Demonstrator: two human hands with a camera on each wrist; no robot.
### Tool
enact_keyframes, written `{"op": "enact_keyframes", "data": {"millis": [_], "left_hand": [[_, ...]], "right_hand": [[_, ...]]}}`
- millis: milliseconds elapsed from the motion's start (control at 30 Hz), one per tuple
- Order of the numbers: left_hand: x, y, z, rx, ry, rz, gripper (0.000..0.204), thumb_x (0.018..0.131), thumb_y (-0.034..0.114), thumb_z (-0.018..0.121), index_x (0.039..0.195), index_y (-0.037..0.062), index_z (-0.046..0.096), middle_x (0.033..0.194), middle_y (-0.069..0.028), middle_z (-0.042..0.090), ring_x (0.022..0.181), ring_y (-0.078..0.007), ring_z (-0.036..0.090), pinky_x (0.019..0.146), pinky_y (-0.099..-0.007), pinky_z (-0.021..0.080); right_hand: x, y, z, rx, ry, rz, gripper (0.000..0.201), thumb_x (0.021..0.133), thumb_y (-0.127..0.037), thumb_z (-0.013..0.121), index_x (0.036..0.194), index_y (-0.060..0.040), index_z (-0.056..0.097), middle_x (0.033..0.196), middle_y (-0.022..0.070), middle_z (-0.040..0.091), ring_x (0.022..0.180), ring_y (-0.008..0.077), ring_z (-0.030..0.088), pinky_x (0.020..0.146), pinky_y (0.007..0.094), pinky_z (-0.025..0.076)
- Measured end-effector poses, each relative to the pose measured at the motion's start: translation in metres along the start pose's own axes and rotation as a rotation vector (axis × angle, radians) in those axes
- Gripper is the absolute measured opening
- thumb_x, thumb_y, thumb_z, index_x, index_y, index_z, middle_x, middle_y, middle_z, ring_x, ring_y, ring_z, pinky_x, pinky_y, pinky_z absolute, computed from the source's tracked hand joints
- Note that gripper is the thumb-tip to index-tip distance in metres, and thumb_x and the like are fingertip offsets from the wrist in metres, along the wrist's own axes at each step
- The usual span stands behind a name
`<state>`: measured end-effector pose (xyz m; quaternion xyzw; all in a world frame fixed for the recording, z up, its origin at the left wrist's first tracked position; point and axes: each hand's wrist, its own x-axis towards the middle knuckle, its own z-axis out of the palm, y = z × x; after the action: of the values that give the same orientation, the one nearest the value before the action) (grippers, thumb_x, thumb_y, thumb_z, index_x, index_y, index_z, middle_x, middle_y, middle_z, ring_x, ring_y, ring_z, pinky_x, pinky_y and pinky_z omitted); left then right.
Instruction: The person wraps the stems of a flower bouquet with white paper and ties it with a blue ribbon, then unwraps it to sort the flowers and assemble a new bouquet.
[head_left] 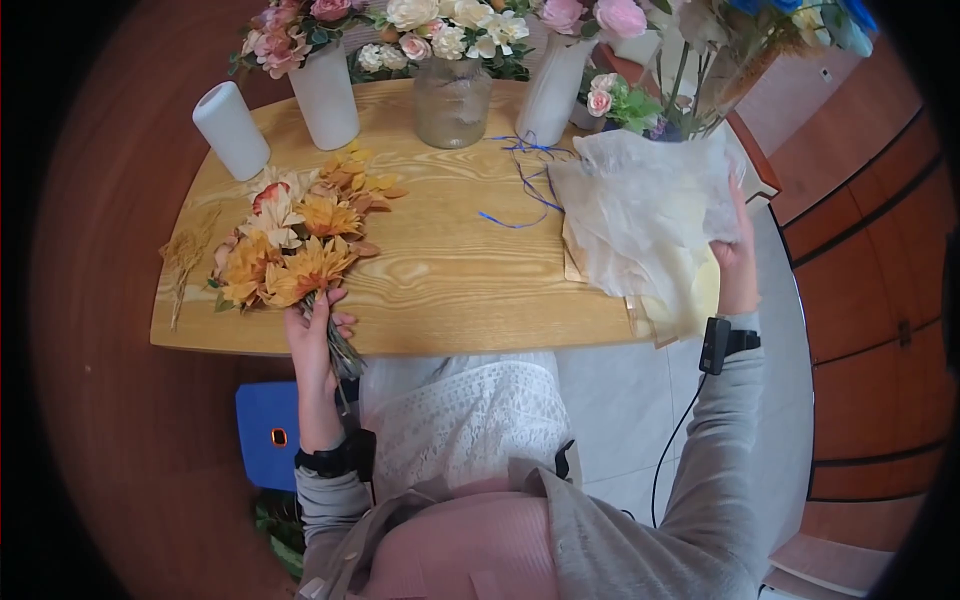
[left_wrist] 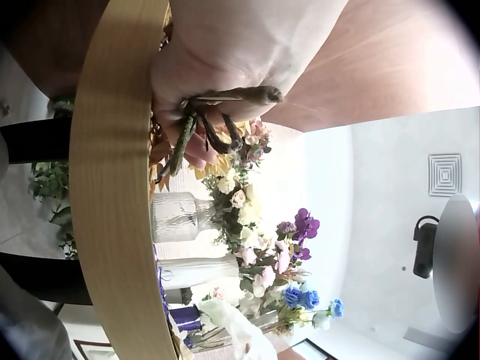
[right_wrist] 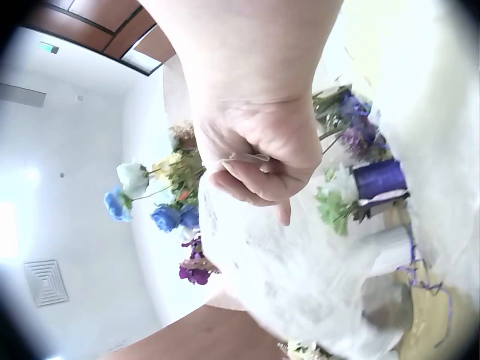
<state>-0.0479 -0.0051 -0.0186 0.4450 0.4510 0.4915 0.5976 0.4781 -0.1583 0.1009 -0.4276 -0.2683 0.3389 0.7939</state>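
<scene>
We gripped bouquet by stems in left hand, pinched translucent wrapping in right hand over right end of wooden counter.

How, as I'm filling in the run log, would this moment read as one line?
left hand: holds bouquet by stems | right hand: pinches wrapping sheet | ribbon: trails across table | leftmost vase: holds no flowers
</scene>
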Motion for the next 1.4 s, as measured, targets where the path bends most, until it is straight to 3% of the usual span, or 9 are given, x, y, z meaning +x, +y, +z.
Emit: {"op": "enact_keyframes", "data": {"millis": [167,367,500,567,667,867,967,1200,1400], "left_hand": [[-0.002,0.004,0.004,-0.030,0.002,-0.012,0.029,0.096,0.017,0.050,0.116,-0.0022,0.042,0.103,-0.0154,0.063,0.065,-0.0128,0.061,0.051,-0.0216,0.047],[-0.001,0.004,0.002,-0.063,-0.013,-0.092,0.029,0.096,0.019,0.050,0.114,-0.0031,0.044,0.104,-0.0155,0.062,0.068,-0.0150,0.062,0.055,-0.0242,0.050],[0.000,0.010,-0.004,-0.280,-0.057,-0.210,0.031,0.096,0.020,0.049,0.114,-0.0059,0.047,0.105,-0.0171,0.062,0.080,-0.0203,0.065,0.069,-0.0296,0.055],[0.004,0.007,-0.010,-0.325,-0.073,-0.224,0.032,0.096,0.018,0.049,0.116,-0.0075,0.046,0.108,-0.0184,0.061,0.086,-0.0224,0.064,0.075,-0.0317,0.054],[0.006,0.008,-0.014,-0.366,-0.165,-0.217,0.034,0.096,0.014,0.049,0.120,-0.0099,0.044,0.113,-0.0208,0.059,0.097,-0.0255,0.062,0.085,-0.0343,0.053],[-0.001,0.020,-0.006,-0.461,-0.225,-0.246,0.036,0.094,0.006,0.051,0.125,-0.0090,0.043,0.119,-0.0201,0.056,0.108,-0.0258,0.059,0.093,-0.0350,0.049],[-0.002,0.029,-0.002,-0.415,-0.265,-0.182,0.039,0.093,0.005,0.052,0.130,-0.0017,0.042,0.121,-0.0130,0.057,0.111,-0.0220,0.057,0.093,-0.0323,0.046],[0.002,0.038,-0.035,-0.267,-0.165,-0.101,0.033,0.091,-0.001,0.049,0.124,0.0009,0.046,0.116,-0.0084,0.058,0.106,-0.0164,0.056,0.091,-0.0285,0.044],[0.015,0.052,-0.082,-0.284,-0.197,-0.105,0.037,0.089,-0.005,0.047,0.125,0.0017,0.047,0.115,-0.0081,0.058,0.107,-0.0165,0.055,0.091,-0.0286,0.044]], "right_hand": [[-0.018,0.037,-0.051,-0.195,0.012,0.121,0.052,0.096,-0.030,0.050,0.143,-0.0184,0.032,0.130,-0.0005,0.050,0.104,0.0088,0.057,0.075,0.0205,0.049],[-0.025,0.051,-0.090,-0.648,0.084,0.163,0.057,0.092,-0.038,0.055,0.139,-0.0095,0.038,0.119,0.0036,0.057,0.090,0.0111,0.059,0.077,0.0269,0.049],[-0.021,0.013,-0.080,-1.329,0.149,0.271,0.053,0.091,-0.035,0.057,0.129,0.0010,0.047,0.108,0.0110,0.064,0.092,0.0174,0.060,0.083,0.0334,0.047],[-0.010,0.009,-0.093,-2.117,0.233,-0.164,0.050,0.090,-0.033,0.060,0.124,0.0026,0.050,0.107,0.0132,0.064,0.089,0.0150,0.060,0.078,0.0293,0.048],[-0.038,0.012,0.018,-1.897,0.134,-0.488,0.045,0.089,-0.029,0.060,0.120,0.0033,0.054,0.105,0.0144,0.065,0.089,0.0159,0.061,0.079,0.0282,0.048],[-0.111,0.146,0.209,-0.604,-0.759,0.485,0.036,0.094,-0.027,0.057,0.117,0.0002,0.057,0.106,0.0081,0.063,0.097,0.0150,0.061,0.086,0.0272,0.048],[-0.135,0.221,0.263,-0.371,-0.872,0.542,0.036,0.094,-0.024,0.057,0.116,0.0044,0.053,0.100,0.0107,0.064,0.088,0.0125,0.062,0.079,0.0239,0.049],[-0.135,0.261,0.316,-0.554,-0.921,0.666,0.023,0.093,-0.020,0.058,0.102,0.0005,0.059,0.085,0.0017,0.064,0.074,0.0053,0.057,0.068,0.0209,0.047],[-0.149,0.285,0.368,-0.266,-0.817,0.729,0.016,0.093,-0.015,0.056,0.097,-0.0007,0.062,0.081,-0.0002,0.063,0.074,0.0070,0.057,0.067,0.0223,0.047]]}}
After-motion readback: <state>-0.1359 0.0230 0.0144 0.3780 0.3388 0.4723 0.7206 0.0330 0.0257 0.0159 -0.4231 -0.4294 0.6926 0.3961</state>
